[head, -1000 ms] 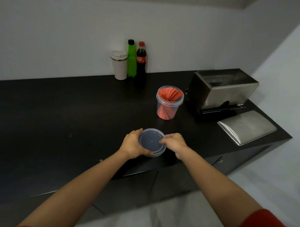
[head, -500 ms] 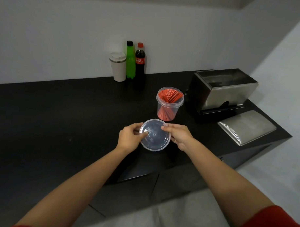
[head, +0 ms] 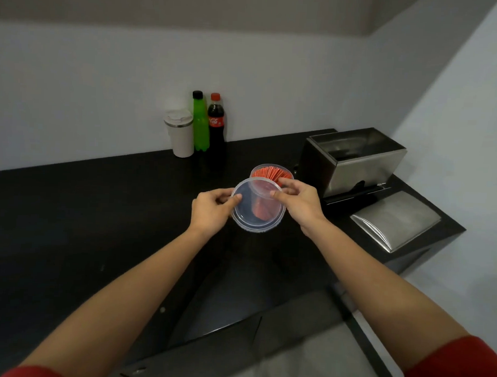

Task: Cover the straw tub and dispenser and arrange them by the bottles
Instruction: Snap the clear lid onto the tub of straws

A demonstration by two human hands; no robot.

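Observation:
A clear round lid (head: 252,214) is held in the air between my left hand (head: 211,211) and my right hand (head: 299,201), each pinching one side of its rim. Just behind it stands the clear straw tub (head: 271,173), filled with red straws and uncovered; the lid overlaps its lower part in view. To the right sits the steel dispenser (head: 355,161), its top uncovered, with its steel cover (head: 395,219) lying flat on the counter in front of it. A green bottle (head: 200,121) and a cola bottle (head: 216,122) stand at the back wall.
A white travel cup (head: 180,133) stands left of the bottles. The black counter (head: 72,210) stretches far to the left and ends just right of the steel cover. Its front edge runs below my forearms.
Both hands have lifted the lid off the counter and carried it away from me toward the straw tub, and the lid now overlaps the tub in view.

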